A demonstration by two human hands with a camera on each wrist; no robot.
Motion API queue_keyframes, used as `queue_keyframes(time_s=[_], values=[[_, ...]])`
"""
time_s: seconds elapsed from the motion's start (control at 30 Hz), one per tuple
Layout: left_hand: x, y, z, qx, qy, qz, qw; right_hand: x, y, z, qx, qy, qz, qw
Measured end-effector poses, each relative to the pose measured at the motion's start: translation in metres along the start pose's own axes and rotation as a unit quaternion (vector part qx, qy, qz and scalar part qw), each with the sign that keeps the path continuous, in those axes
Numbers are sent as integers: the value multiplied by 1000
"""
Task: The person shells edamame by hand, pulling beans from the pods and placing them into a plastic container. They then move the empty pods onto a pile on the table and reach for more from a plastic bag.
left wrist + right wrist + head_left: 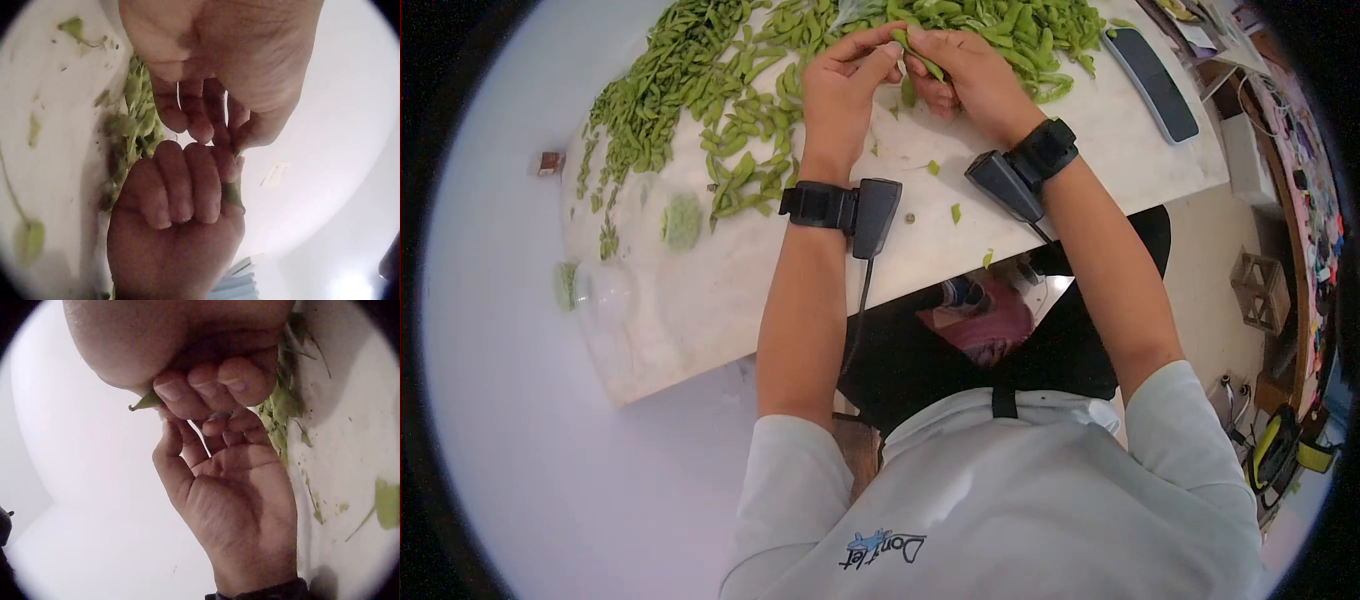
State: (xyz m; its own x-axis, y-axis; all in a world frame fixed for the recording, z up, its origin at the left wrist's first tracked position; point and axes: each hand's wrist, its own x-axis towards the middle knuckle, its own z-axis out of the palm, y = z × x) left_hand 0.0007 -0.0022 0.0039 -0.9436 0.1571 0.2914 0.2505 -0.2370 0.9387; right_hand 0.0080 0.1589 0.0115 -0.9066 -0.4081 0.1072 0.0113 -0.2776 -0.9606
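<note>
My right hand (990,85) grips a green soybean pod (924,58) between thumb and curled fingers, over the near side of the pod heap. The pod's stem end (147,401) sticks out past the right thumb in the right wrist view. My left hand (840,100) meets it from the other side, thumb and index finger pinching at the pod's other end. Its remaining fingers (200,125) are bent loosely with gaps between them, as the left wrist view shows. In that view the right fingers fold into the palm and hide most of the pod.
Many loose pods (660,90) spread over the pale table (750,290), with more heaped behind the hands (1040,40). A phone (1152,85) lies at the right. Leaf scraps (956,213) dot the near side. A clear container (608,300) stands near the left edge.
</note>
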Motion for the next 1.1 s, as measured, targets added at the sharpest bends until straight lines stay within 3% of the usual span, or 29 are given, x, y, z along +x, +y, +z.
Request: queue_keyframes(time_s=[0.23, 0.37, 0.8, 1.1], values=[[-5, 8, 0, 166, 30, 52, 984, 3, -2, 1, -136, 32, -53, 989], [-2, 9, 5, 105, 20, 50, 993, 4, 1, -4, -21, -6, -33, 999], [-1, 10, 6, 103, 13, 46, 994, -2, -10, 2, -94, 8, -54, 994], [-6, 13, 14, 111, 48, 24, 992, 1, -7, 1, -47, 42, -20, 998]])
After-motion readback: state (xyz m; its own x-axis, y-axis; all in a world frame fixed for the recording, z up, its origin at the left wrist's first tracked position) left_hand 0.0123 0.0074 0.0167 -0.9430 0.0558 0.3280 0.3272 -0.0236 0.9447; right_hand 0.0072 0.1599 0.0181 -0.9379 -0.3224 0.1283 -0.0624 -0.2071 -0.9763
